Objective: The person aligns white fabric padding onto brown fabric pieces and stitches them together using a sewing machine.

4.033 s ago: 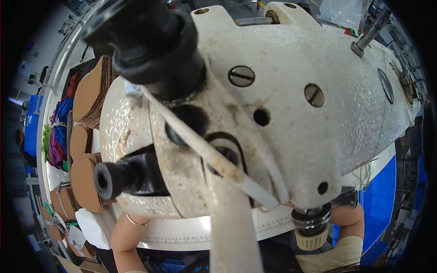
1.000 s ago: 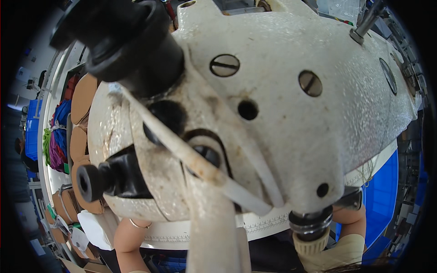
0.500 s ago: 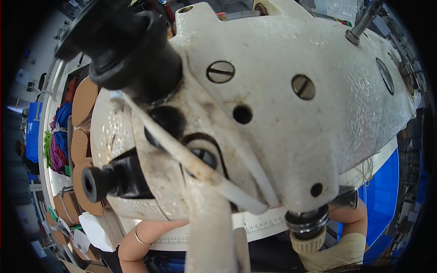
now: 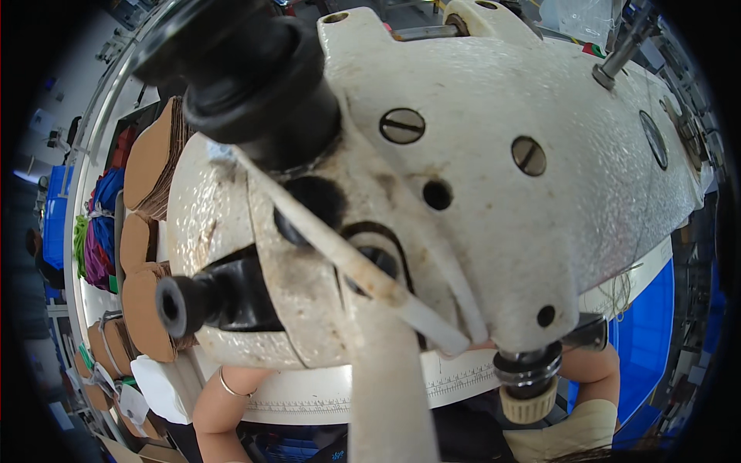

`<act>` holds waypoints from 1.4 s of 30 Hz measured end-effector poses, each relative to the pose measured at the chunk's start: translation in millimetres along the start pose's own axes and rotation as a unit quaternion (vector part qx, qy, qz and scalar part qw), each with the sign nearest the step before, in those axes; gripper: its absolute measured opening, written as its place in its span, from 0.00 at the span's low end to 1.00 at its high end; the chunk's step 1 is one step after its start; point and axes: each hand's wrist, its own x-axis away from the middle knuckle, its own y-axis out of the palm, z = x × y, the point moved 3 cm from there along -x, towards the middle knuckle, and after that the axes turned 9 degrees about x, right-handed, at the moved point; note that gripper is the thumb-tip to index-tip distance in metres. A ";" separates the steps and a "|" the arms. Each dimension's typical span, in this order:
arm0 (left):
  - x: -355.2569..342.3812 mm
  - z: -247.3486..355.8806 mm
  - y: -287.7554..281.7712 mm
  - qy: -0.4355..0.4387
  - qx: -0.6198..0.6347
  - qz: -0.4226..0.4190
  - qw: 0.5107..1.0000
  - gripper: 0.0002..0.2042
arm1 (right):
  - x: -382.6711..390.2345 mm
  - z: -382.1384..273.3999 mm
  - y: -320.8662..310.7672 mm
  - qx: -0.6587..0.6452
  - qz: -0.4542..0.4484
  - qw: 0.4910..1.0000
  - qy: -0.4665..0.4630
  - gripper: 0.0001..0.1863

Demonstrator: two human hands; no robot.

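Workshop background showed at the left rim only: stacked brown cardboard pieces (image 4: 143, 231), a bundle of purple and blue cloth (image 4: 99, 231) and a blue crate (image 4: 58, 216) beyond the bench's far left edge.

Item 1. White industrial sewing machine head (image 4: 494, 201), worn and stained, filled nearly the whole view. It carried two slotted screws, a black knob (image 4: 247, 85) at the top and a black spout-like fitting (image 4: 193, 297) on its left face. A pale thread or strap (image 4: 347, 266) ran slantwise across its front. A cream knurled thumb nut (image 4: 528, 401) hung under its lower right end.

Item 2. White bench edge with a printed ruler scale (image 4: 455, 382), seen below the machine.

Item 3. Left hand (image 4: 224, 405), with a ring-like band at the wrist or finger, reached up beneath the machine at the lower left edge of the bench. Its fingers were hidden behind the machine; how far open it was, and what it touched, cannot be told.

Item 4. Right hand (image 4: 590, 370) lay under the machine's right end, beside the thumb nut, forearm in a cream sleeve. Its fingers were likewise hidden; grip cannot be told.

Item 5. Blue surface (image 4: 641, 332) sat at the right, past the bench edge.
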 end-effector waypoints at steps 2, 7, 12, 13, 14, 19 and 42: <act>-0.2 -0.9 -1.4 0.003 0.007 0.020 1.000 0.23 | -3.4 -0.4 1.3 0.001 -0.007 1.000 -0.008 0.12; -6.9 0.5 -2.2 0.004 0.011 0.042 0.999 0.22 | -6.0 0.8 2.1 -0.005 -0.027 1.000 0.001 0.12; -13.0 0.6 -2.8 0.000 0.011 0.054 0.998 0.21 | -3.5 2.6 -0.7 -0.018 -0.040 0.999 0.018 0.12; -13.4 0.5 -2.6 0.000 0.011 0.056 0.998 0.21 | -3.4 2.9 -0.2 -0.021 -0.042 0.999 0.021 0.12; -13.4 0.2 -2.6 -0.001 0.012 0.058 0.998 0.21 | -2.1 3.4 -0.1 -0.023 -0.046 0.998 0.025 0.11; -15.3 -2.3 -0.1 -0.015 0.009 0.075 0.997 0.20 | 1.7 7.4 7.2 -0.020 -0.058 0.997 0.036 0.12; 55.0 116.7 15.6 -0.213 -0.103 -0.037 0.971 0.42 | 3.9 -4.8 -16.6 0.225 0.198 0.939 -0.167 0.10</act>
